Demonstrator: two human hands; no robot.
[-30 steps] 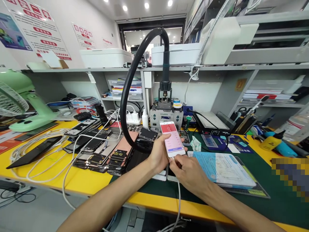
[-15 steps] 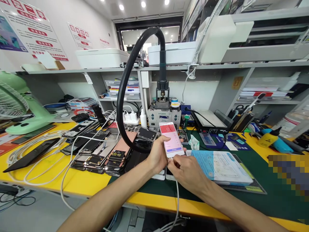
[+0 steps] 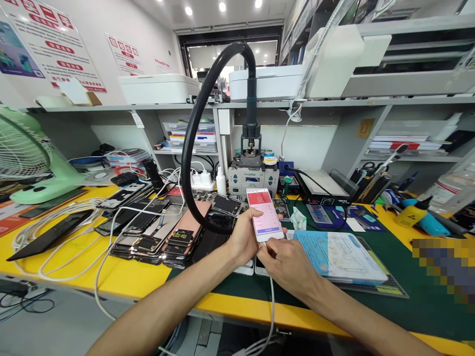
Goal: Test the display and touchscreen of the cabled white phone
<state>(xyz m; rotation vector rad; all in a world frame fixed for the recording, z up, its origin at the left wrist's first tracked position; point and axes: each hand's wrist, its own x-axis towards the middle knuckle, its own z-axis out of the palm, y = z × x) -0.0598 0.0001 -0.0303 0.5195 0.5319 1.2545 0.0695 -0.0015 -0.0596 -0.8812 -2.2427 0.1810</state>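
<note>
A white smartphone [image 3: 264, 215] with a lit pink and red screen is held upright at a tilt by my left hand [image 3: 243, 237]. The left thumb lies on the phone's left edge, and fingertips show at its right side. At the phone's lower end, my right hand [image 3: 287, 259] is closed in a pinch on the plug of a white charging cable [image 3: 272, 306]. The fingers partly cover the plug, so I cannot tell whether it sits fully in the port. The cable hangs down past the table's front edge.
Stacked phone parts [image 3: 181, 237] lie left of my hands. A thick black hose [image 3: 191, 123] arches from a grey hot-air station [image 3: 252, 178] behind the phone. Blue-and-white packets [image 3: 337, 254] rest on the right of the green mat [image 3: 389, 277]. A green fan [image 3: 44, 163] stands far left.
The whole view has shifted very slightly. Both hands, the phone and the cable keep the same positions relative to each other.
</note>
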